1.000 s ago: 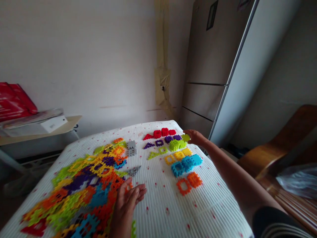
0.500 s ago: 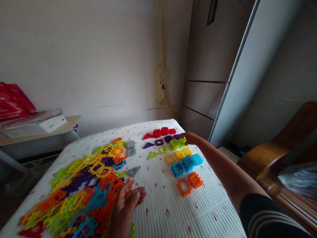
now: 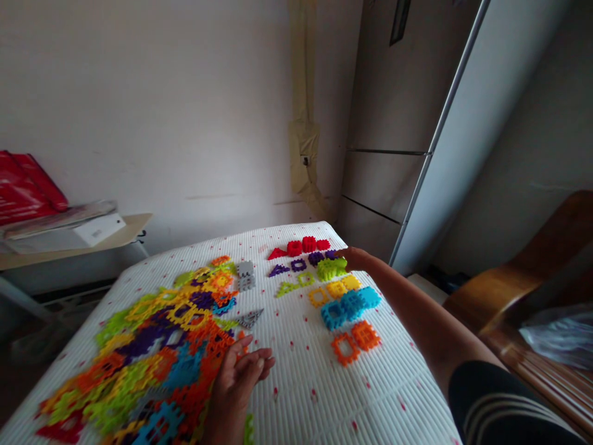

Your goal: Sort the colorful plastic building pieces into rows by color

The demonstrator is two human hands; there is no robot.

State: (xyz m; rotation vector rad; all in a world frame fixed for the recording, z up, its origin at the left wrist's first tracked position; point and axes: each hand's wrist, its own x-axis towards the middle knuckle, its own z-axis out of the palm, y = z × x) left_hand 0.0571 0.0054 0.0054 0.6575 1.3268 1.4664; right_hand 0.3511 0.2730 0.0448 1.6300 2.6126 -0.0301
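The one head-worn view looks forward and down from above the hands, the left hand (image 3: 236,386) close below, the right hand (image 3: 356,258) farther out, across a white ribbed mat (image 3: 306,395) toward the wall (image 3: 139,111).

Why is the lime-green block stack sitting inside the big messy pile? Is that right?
No, that's wrong: the lime-green block stack isn't inside the big messy pile. It sits apart, to the pile's right, touching your right hand. The head view shows it.

the bottom edge cuts off the left wrist (image 3: 218,429) and tile pile (image 3: 152,371).
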